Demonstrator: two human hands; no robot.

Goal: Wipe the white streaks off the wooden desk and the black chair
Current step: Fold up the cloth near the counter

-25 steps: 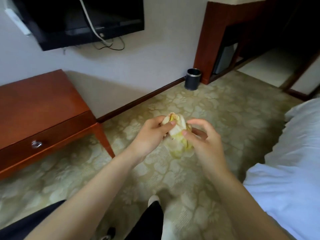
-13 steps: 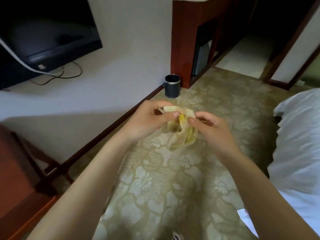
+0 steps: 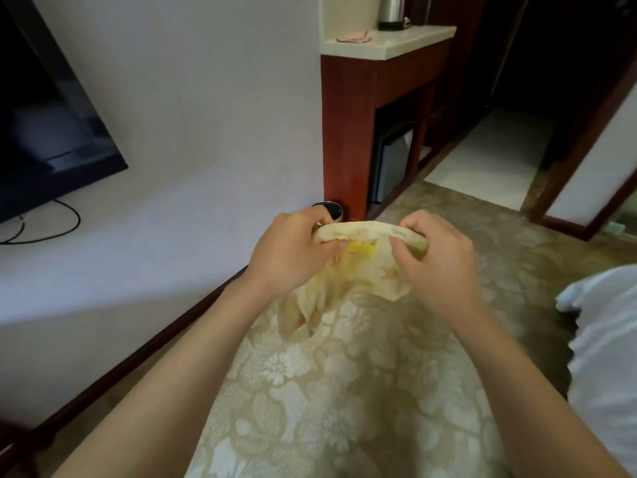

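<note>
A pale yellow cloth (image 3: 348, 274) hangs stretched between both hands in the middle of the view, above the patterned carpet. My left hand (image 3: 293, 253) pinches its left upper edge, and my right hand (image 3: 437, 257) grips its right upper edge, fingers curled over the fabric. The lower part of the cloth droops in folds toward the floor. The wooden desk and the black chair are out of view.
A wall-mounted TV (image 3: 41, 125) with dangling cables is at the left. A wooden cabinet (image 3: 348, 132) with a mini fridge (image 3: 389, 163) and a kettle (image 3: 391, 12) stands ahead. A black bin (image 3: 331, 210) sits at its foot. White bedding (image 3: 606, 339) is at the right.
The view has turned right, so the wooden desk has left the frame. My hands have pulled apart and spread the bunched cloth out between them.
</note>
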